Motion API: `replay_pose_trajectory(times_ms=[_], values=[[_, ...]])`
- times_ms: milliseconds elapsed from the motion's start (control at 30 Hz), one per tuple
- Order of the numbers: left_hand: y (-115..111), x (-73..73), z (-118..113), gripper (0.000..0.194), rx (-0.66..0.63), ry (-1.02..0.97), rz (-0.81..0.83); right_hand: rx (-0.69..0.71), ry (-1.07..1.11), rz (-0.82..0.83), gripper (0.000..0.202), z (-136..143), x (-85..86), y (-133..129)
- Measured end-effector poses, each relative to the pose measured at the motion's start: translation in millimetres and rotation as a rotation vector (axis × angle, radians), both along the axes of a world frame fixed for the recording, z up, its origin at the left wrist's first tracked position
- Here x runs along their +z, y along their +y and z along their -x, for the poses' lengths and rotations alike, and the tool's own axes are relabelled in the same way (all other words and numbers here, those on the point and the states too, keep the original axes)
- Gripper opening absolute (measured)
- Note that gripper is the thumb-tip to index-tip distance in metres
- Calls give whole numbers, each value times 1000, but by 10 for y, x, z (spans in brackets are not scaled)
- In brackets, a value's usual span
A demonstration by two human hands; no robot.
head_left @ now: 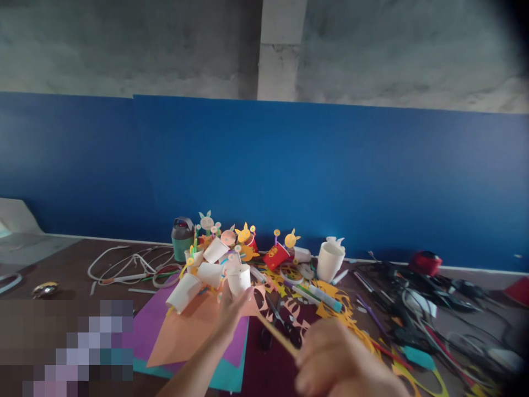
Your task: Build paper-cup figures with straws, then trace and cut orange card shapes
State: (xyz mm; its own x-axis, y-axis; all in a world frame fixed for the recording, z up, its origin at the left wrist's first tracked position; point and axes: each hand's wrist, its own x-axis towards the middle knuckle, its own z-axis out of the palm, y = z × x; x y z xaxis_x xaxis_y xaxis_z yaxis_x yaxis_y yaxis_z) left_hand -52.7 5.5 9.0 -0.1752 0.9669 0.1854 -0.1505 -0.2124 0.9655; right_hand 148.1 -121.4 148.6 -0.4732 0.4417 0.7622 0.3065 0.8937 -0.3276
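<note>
My left hand (232, 309) is closed around a small white paper cup (238, 280) with a few dark specks on its side. In my right hand (334, 358), blurred by motion, is a thin tan stick (279, 334) that slants up and left toward the cup, its tip apart from it. Below the cup lie sheets of orange paper (185, 336), purple paper (142, 320) and teal paper (227, 380). Black-handled scissors (276, 314) rest between my hands. Several white cups, such as the tipped cup (184, 292), lie just left of the held one.
Paper animal-head cutouts (291, 239) stick up around a red cup (276, 255) at the back. A larger white cup (330, 262) stands right of them. Yellow scraps (351, 317) and markers spread rightward, then tangled black cables (446, 298). White cords (124, 267) lie left.
</note>
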Motion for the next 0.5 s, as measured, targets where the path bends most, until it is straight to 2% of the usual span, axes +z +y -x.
replay_pose_trajectory(times_ms=[33, 100, 167, 300, 433, 500], values=[[-24, -1, -12, 51, 5, 2, -8, -70, 47, 19, 25, -24, -17, 55], [-78, 0, -48, 52, -66, 17, -37, -164, 71, 65, 23, 0, -62, 233], [-126, 4, -84, 52, -145, 46, -90, -302, -22, 178, 13, 97, -127, 454], [-190, 23, -123, 53, -261, 130, -168, -366, -296, 294, 32, 279, -302, 780], [-242, 66, -133, 51, -285, 204, -174, -379, -407, 353, 13, 261, -403, 843], [-265, 93, -137, 49, -301, 217, -186, -331, -409, 369, 12, 220, -398, 837]])
